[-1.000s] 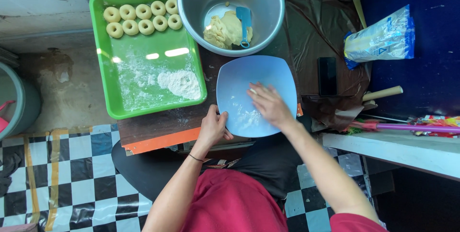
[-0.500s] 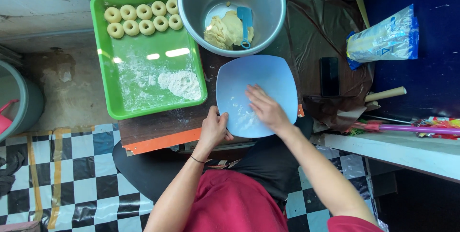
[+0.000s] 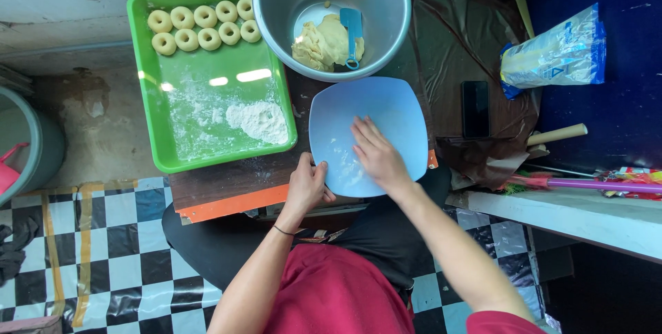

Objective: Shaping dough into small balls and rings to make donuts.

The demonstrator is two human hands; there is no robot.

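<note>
A light blue square plate [image 3: 386, 110] dusted with flour lies on the low wooden board in front of me. My left hand [image 3: 307, 186] grips its near left rim. My right hand [image 3: 376, 155] lies flat, palm down, on the floured surface of the plate, fingers spread. Beyond the plate stands a grey metal pot [image 3: 276, 3] with a lump of pale dough [image 3: 324, 43] and a blue spatula [image 3: 353, 34] inside.
A green tray [image 3: 148, 120] at the left holds several ring-shaped dough pieces [image 3: 203, 25] and a heap of flour [image 3: 258, 120]. A black phone [image 3: 476, 108], a flour bag [image 3: 555, 51], a rolling pin [image 3: 557, 134] and a white shelf [image 3: 572, 213] are at the right. Checkered floor below.
My right hand has slid a little to the left across the plate's floured surface. My left hand stays on the rim.
</note>
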